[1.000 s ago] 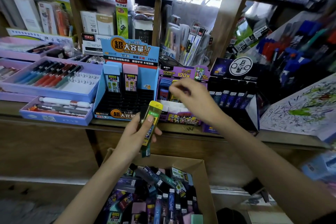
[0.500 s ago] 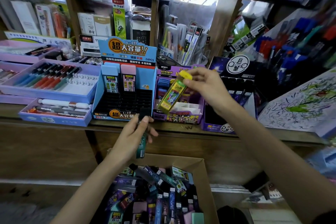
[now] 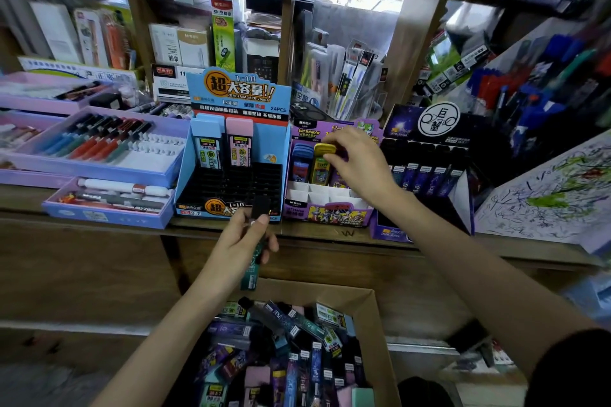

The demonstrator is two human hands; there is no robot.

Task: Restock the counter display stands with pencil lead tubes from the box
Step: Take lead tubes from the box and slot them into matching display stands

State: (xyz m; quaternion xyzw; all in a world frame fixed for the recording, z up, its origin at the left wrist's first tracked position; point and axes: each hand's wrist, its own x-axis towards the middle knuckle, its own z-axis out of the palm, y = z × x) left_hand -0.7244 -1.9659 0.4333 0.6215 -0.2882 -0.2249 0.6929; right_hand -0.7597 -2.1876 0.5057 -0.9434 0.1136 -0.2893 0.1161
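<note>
Lead tubes fill our box (image 3: 373, 314) below the purple stand (image 3: 325, 208). Our right hand (image 3: 358, 163) has carried the yellow tube (image 3: 322, 162) into that stand's back row, still pinching its cap. Our left hand (image 3: 241, 241) grips the teal tube (image 3: 253, 269), queued next.

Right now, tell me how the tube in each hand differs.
The yellow-capped tube stands upright in the purple stand, pinched at its cap by the right hand. The dark teal tube, black-capped, is gripped by the left hand below the counter, outside any stand. Both are slim lead tubes.
</note>
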